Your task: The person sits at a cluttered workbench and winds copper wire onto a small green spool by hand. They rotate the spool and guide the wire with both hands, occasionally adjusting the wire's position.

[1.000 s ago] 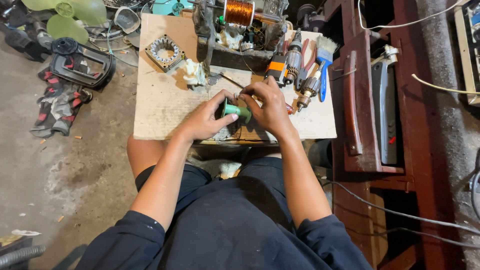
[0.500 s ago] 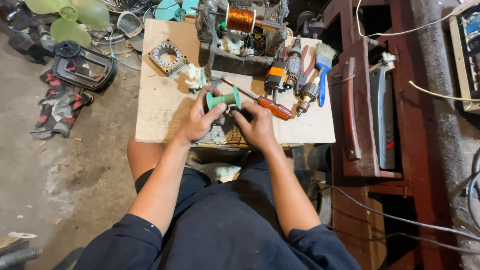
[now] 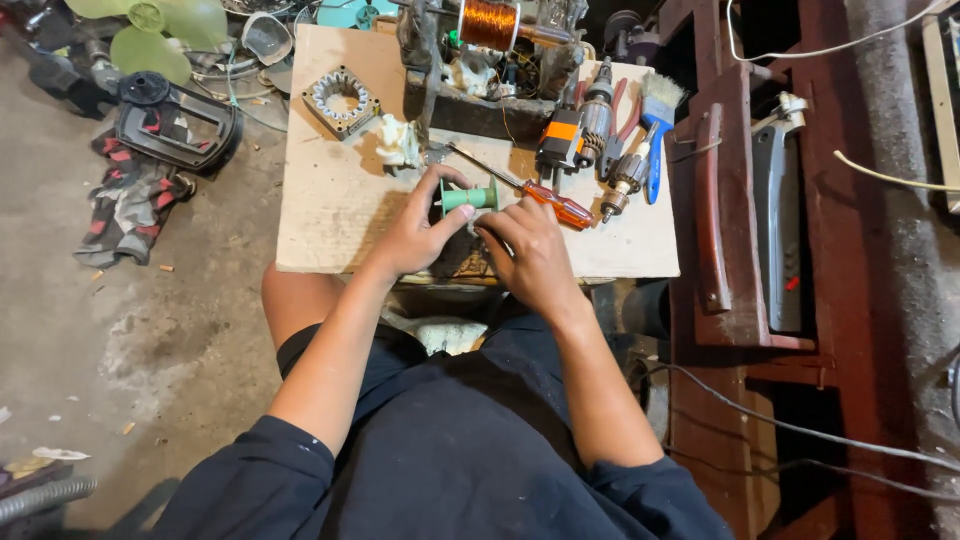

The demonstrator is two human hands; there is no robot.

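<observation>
The green spool (image 3: 468,196) is sitting at the middle of the small board table (image 3: 330,215), just near of the dark winding frame, and we are looking at it from the head camera, the only view we have. We are seeing the left hand (image 3: 415,232) closing its fingers around the spool's left end, thumb coming in from the near side and the forefinger arching over the far flange, so this hand is gripping the spool. The right hand (image 3: 528,252) is lying just right of and nearer than the spool, fingers curled down toward the table edge; we cannot tell whether it is pinching anything, since its fingertips are hidden beneath the knuckles.

Just right of the spool, an orange-handled screwdriver (image 3: 545,199) is lying slantwise, its shaft running up to the far left. Farther right we are seeing a blue-handled brush (image 3: 655,135) and a motor armature (image 3: 596,112) lying side by side. At the far edge a coil of copper wire (image 3: 488,22) is sitting on the winding frame. On the far left part of the table a square metal stator (image 3: 340,98) is lying flat, well apart from both hands. Off the table, on the floor to the left, a green fan blade (image 3: 170,20) is lying among dark parts.
</observation>
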